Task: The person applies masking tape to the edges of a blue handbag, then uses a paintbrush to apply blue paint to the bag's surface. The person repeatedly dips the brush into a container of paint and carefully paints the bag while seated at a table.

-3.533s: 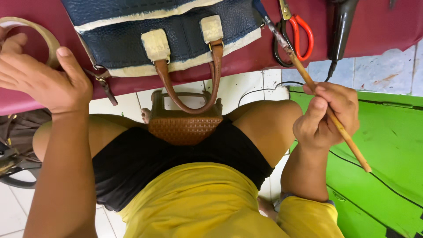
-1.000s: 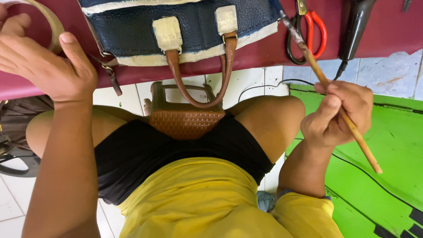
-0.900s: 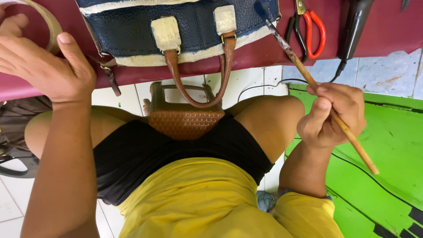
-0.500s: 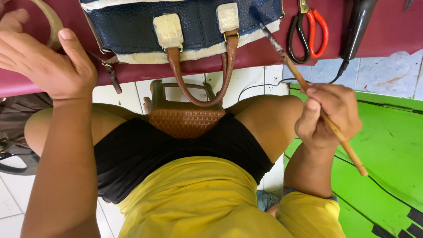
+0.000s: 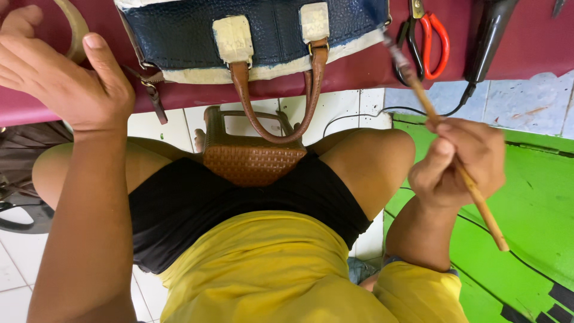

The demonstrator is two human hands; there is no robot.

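Landmark for this report: the navy pebbled-leather handbag with cream trim and brown strap handles (image 5: 257,36), lying on the dark red bench (image 5: 526,48) with its handles hanging over the near edge.

Right hand (image 5: 457,161): fingers closed around a long wooden-handled paintbrush (image 5: 445,140), gripped about mid-shaft. The brush's long axis runs diagonally, butt end low and to the right of the handbag, bristle tip up and left, at the handbag's lower right corner where the cream trim ends. Whether the bristles actually touch the leather cannot be told. The handbag thus lies up and to the left of the right fingers, along the line of the shaft.

Left hand (image 5: 63,81): fingers spread wide, holding nothing, raised left of the handbag and just clear of it. A pale ring-shaped roll of tape (image 5: 75,30) sits behind the thumb.

The right hand is the one engaged; the left is nearer the handbag's left end only.

Right of the handbag on the bench: red-handled scissors (image 5: 427,36), then a black hair dryer (image 5: 487,39). Below the handbag, between the person's knees, a brown woven-leather stool (image 5: 254,158).
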